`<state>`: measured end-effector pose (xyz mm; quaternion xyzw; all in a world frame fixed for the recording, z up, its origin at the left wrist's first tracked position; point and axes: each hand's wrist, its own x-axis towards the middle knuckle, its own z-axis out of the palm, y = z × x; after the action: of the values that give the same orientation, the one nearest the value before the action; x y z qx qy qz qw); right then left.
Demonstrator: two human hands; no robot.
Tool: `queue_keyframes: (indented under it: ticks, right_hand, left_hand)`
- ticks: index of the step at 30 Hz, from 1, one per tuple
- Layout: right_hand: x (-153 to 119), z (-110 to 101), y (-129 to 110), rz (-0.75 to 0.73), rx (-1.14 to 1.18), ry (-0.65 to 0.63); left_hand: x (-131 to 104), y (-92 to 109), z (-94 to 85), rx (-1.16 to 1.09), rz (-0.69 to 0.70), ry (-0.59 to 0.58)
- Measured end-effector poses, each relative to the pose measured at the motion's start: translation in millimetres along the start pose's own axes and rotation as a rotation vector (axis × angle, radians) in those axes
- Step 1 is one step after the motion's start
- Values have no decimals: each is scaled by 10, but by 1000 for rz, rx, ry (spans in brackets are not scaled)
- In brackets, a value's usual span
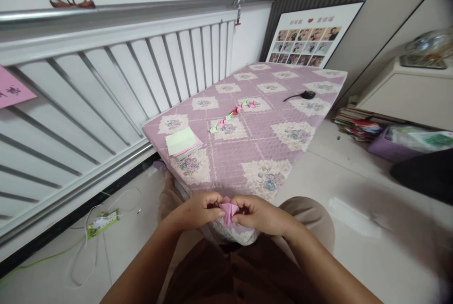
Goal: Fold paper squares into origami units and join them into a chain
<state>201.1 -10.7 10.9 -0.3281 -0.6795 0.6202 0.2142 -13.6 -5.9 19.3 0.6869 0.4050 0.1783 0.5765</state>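
Between my two hands, over the near corner of the table, is a pink folded paper (229, 210). My left hand (201, 209) pinches its left side between thumb and fingers. On the right side, my right hand (256, 214) grips it the same way. A stack of square paper sheets (182, 142), light green on top, lies at the table's left edge. Farther back, a row of several small folded papers (229, 117) in green, pink and red runs diagonally across the cloth.
The table wears a purple floral cloth (255, 146). A black object with a thin tail (307, 95) lies at its back right. A white radiator (170, 63) borders the left side. A power strip with cables (102, 222) is on the floor at left.
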Motion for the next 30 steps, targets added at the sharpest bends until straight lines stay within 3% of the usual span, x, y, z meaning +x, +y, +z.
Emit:
queue_keyframes:
  ticks: [11,20,30]
  right_hand:
    - [0,27,29,-98,-312,121]
    - [41,11,34,-263,-544,85]
    - [78,48,3,-285,-668,131]
  left_hand:
    - [29,-93,-2,2,72,-46]
    - [20,-131,-12,101,115,-4]
    - [4,-88,-29,145,120,8]
